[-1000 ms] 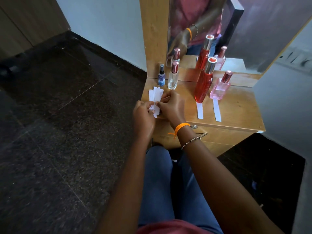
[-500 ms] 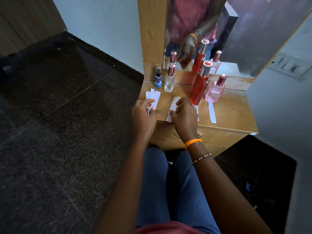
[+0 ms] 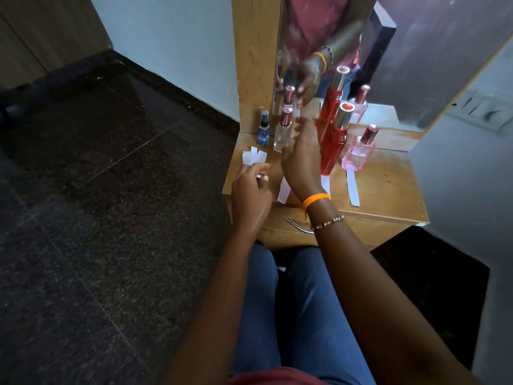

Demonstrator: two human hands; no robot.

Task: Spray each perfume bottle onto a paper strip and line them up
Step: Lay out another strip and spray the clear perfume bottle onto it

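Four bottles stand in a row on the wooden table point(image 3: 388, 187), in front of a mirror point(image 3: 416, 51). From the left: a small blue bottle point(image 3: 263, 132) with a dark cap, a clear bottle point(image 3: 282, 132) with a rose-metal cap, a tall red bottle point(image 3: 334, 143) with a silver cap, and a squat pink bottle point(image 3: 358, 151) with a rose-metal cap. The clear one looks nearly colourless inside; how full any of them is cannot be told.

The right hand point(image 3: 301, 159) is raised over the table, fingers loosely spread and holding nothing, its fingertips just beside the clear bottle — whether they touch it cannot be told. An orange band point(image 3: 316, 200) and a bead bracelet point(image 3: 327, 222) sit on that wrist. The left hand point(image 3: 251, 190) hovers at the table's front-left edge, fingers curled but loose, with a bit of white showing by its fingertips; whether it grips it is unclear.

Paper strips: a small stack point(image 3: 254, 156) lies near the left edge, in front of the blue bottle. One strip point(image 3: 284, 191) lies between the two hands, another point(image 3: 325, 184) lies in front of the red bottle, and a third point(image 3: 352, 188) lies in front of the pink bottle, its top end at the bottle's base.
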